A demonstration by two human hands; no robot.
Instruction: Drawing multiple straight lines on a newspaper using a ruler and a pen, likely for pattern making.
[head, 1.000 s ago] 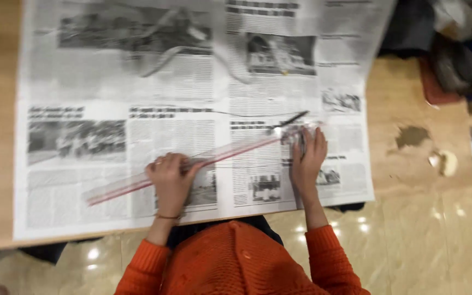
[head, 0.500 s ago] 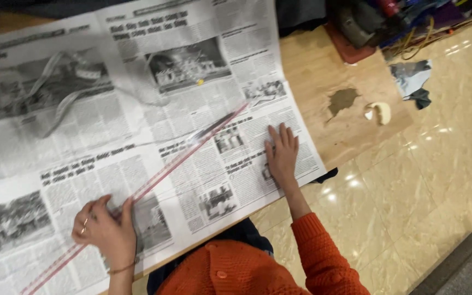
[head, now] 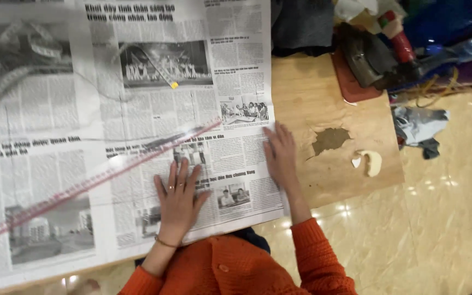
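Observation:
A large newspaper sheet [head: 137, 109] lies spread over a low wooden board [head: 323, 98]. Across the paper runs a long clear ruler [head: 99, 177] with red markings, slanting from lower left up to the right. My left hand [head: 178, 199] lies flat and open on the paper just below the ruler's right part. My right hand [head: 281, 155] presses flat on the newspaper's right edge, fingers spread, partly on the wood. A measuring tape [head: 17, 60] lies under or on the paper at the upper left, with a yellow tip [head: 174, 84] showing.
A torn patch [head: 330, 139] marks the board, with a pale chalk piece [head: 371, 162] beside it. At the upper right sit a dark iron [head: 370, 57], a red mat [head: 350, 87], cloth scraps [head: 419, 128] and cords. Glossy tiled floor lies to the right and below.
My left hand has left the ruler's lower left end and now rests flat near its right part. The view has shifted, and my right hand sits at the paper's right edge.

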